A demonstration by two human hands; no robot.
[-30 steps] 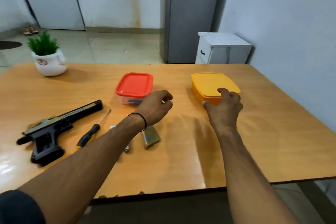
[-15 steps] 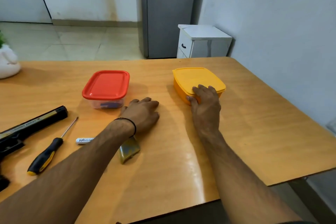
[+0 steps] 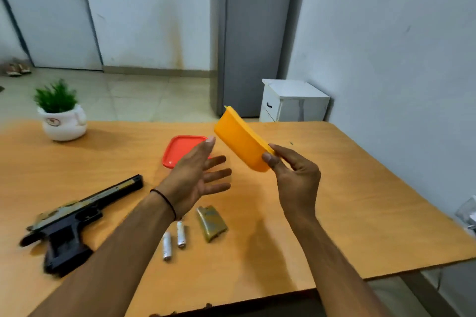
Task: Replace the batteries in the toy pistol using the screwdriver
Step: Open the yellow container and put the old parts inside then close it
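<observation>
My right hand (image 3: 293, 175) grips a yellow lidded box (image 3: 239, 144) by its near corner and holds it tilted in the air above the table. Just left of the box, my left hand (image 3: 198, 175) is raised with the palm open and fingers spread, holding nothing. The black and gold toy pistol (image 3: 74, 221) lies on its side at the left. Two silver batteries (image 3: 173, 239) lie side by side near my left forearm, with the olive battery cover (image 3: 211, 222) to their right. The screwdriver is hidden behind my left arm.
A red-lidded clear box (image 3: 180, 149) sits behind my left hand. A white pot with a green plant (image 3: 61, 116) stands at the table's back left. The wooden table (image 3: 347, 201) ends near the right wall; a white cabinet (image 3: 291, 101) stands beyond.
My right hand has lifted the yellow box off the table and tilted it. My left hand rose from the table and turned palm-open beside it. The camera view shifted up and left.
</observation>
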